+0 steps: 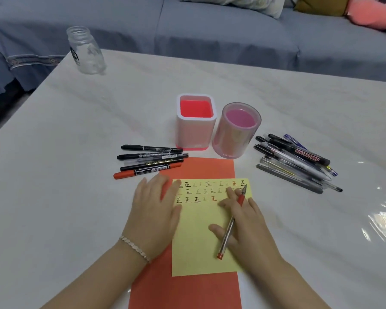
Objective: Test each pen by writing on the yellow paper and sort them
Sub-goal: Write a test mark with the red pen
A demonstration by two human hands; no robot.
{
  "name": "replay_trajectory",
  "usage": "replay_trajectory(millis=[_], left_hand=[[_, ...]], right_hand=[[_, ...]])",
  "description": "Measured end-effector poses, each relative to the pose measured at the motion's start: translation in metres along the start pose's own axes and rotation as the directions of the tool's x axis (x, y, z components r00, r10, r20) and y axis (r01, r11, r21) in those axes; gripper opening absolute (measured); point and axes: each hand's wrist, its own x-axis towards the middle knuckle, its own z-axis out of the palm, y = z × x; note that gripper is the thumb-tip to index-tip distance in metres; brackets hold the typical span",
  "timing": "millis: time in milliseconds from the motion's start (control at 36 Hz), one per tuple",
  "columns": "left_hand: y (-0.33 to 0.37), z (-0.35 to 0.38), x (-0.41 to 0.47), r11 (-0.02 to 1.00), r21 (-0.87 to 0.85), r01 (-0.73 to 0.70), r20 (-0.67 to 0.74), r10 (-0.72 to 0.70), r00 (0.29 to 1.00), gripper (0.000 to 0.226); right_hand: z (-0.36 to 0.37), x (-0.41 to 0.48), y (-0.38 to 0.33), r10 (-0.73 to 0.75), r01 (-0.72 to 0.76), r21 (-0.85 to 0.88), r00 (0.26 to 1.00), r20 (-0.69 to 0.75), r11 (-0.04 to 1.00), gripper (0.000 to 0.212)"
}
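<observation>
The worktop (76, 152) carries an orange sheet (198, 168) with the yellow paper (201, 241) on it, on the near side of the square holder (195, 132) and round holder (234, 139). A marker row (149, 161) lies left, a pen pile (299, 166) right. The left grip (156, 208) lies flat, fingers straight, on the paper's left edge: press down there so the paper cannot slide. The right grip (247, 221) holds the red pen (227, 236) between its fingers, tip over the top-right marks. Move the tip to bare paper beside the last mark and write lightly.

Yellow paper (194, 253) overlies an orange sheet (183, 291) on a white marbled table (76, 175); the pen (229, 230) is red-gripped.
</observation>
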Motion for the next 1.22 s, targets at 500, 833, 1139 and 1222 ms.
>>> replay_trajectory(millis=[500, 833, 1139, 1222], left_hand=[[0.004, 0.019, -0.008, 0.967, -0.038, -0.252, 0.203, 0.254, 0.946, 0.035], [0.004, 0.021, -0.005, 0.969, -0.063, -0.237, 0.207, 0.245, 0.947, 0.037], [0.004, 0.022, -0.005, 0.966, -0.113, -0.232, 0.174, 0.250, 0.953, 0.037], [0.004, 0.022, -0.005, 0.968, -0.116, -0.224, 0.185, 0.243, 0.952, 0.038]], right_hand=[[-0.020, 0.021, -0.009, 0.432, -0.133, 0.708, 0.863, -0.262, 0.694, 0.043], [-0.006, 0.049, -0.034, 0.477, -0.102, 0.811, 0.848, -0.232, 0.576, 0.032], [0.015, 0.054, -0.034, 0.527, -0.107, 0.734, 0.765, -0.370, 0.670, 0.032], [0.015, 0.055, -0.034, 0.509, -0.104, 0.718, 0.774, -0.376, 0.688, 0.031]])
